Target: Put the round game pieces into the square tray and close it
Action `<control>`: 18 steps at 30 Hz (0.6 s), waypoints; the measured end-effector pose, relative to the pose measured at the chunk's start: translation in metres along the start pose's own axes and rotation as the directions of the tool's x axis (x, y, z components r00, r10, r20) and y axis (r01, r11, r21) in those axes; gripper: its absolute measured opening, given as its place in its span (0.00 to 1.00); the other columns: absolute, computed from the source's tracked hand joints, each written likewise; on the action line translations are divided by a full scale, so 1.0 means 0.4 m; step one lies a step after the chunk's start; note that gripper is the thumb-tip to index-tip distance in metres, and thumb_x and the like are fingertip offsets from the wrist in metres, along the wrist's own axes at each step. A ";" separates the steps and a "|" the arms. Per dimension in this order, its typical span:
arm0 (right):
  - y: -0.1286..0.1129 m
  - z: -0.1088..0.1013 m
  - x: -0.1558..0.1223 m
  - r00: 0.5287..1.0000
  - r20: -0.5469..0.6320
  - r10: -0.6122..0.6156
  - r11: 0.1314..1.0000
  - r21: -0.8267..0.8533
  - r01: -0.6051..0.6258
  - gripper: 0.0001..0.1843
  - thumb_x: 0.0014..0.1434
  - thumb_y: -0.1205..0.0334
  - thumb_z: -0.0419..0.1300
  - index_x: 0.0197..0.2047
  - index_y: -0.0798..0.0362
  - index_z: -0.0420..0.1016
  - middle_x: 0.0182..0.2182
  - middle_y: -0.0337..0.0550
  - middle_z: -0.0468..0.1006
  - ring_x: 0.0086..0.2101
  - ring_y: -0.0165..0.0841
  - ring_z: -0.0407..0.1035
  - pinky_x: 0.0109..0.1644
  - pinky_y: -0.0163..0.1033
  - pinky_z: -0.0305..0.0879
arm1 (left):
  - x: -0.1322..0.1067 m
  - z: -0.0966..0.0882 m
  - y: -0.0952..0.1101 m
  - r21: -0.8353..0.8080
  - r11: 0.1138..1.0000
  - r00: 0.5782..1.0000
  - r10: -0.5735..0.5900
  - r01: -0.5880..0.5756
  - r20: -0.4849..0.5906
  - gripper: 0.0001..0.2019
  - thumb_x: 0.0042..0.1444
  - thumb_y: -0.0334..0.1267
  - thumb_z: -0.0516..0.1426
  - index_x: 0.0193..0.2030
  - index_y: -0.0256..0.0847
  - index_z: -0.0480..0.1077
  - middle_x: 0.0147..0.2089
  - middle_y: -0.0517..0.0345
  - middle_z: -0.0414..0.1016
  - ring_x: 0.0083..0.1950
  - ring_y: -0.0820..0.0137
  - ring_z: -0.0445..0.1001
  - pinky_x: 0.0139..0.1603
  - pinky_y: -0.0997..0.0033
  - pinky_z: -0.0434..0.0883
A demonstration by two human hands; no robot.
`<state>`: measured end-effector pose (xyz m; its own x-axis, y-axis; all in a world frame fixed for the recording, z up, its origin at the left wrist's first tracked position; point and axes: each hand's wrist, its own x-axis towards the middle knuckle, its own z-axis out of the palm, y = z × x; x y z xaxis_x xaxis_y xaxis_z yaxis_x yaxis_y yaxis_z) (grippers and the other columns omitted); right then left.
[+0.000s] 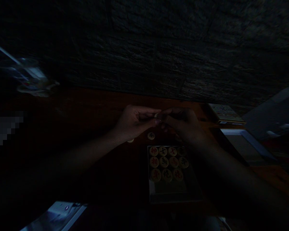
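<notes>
In dim light, our two hands meet above a dark wooden table (98, 104), toward its back edge, which runs along a rough stone wall (139, 48). Our left hand (131, 120) pinches a small pale disc (156, 115) between thumb and forefinger; our right hand (184, 123) has its fingertips bunched against it, though we cannot tell whether they grip. Below the hands, a loose round piece (151, 136) with a dark character lies just beyond the back edge of a shallow box (168, 189). Inside, pieces marked in red or black stand in rows (164, 162), filling from the box's back left corner. A second tray (245, 147) lies to the right, with a flat printed box (225, 113) behind it, near the table's back edge.
</notes>
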<state>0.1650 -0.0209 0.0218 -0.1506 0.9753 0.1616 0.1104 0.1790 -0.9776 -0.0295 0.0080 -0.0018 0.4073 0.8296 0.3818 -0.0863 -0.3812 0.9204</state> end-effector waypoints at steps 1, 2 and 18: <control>0.005 -0.002 0.001 1.000 0.001 0.000 1.000 -0.002 0.000 0.21 0.52 0.44 0.77 0.33 0.55 0.86 0.27 0.44 0.85 0.25 0.30 0.74 0.28 0.33 0.70 | 0.000 0.001 0.001 -0.001 1.000 1.000 -0.004 0.004 0.000 0.17 0.54 0.39 0.72 0.50 0.37 0.85 0.47 0.46 0.88 0.46 0.58 0.88 0.50 0.62 0.84; 0.010 -0.003 0.003 1.000 -0.003 -0.001 1.000 -0.004 0.001 0.21 0.50 0.44 0.78 0.33 0.55 0.85 0.26 0.44 0.84 0.24 0.29 0.73 0.27 0.33 0.69 | -0.001 0.003 0.002 0.000 1.000 1.000 -0.010 0.010 -0.004 0.18 0.53 0.38 0.72 0.50 0.37 0.85 0.48 0.45 0.88 0.47 0.58 0.88 0.50 0.62 0.84; -0.004 -0.019 0.007 0.998 0.050 0.041 0.995 0.084 -0.045 0.20 0.49 0.48 0.80 0.39 0.54 0.89 0.33 0.47 0.88 0.31 0.34 0.79 0.36 0.38 0.75 | 0.007 -0.005 0.000 -0.083 0.995 0.998 -0.057 0.054 -0.029 0.21 0.51 0.39 0.74 0.52 0.37 0.84 0.47 0.46 0.88 0.45 0.59 0.88 0.50 0.60 0.86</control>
<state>0.1716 -0.0174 0.0250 -0.1951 0.9741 0.1141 0.0343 0.1230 -0.9918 -0.0303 0.0110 -0.0007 0.3850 0.8614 0.3312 -0.1393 -0.3005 0.9435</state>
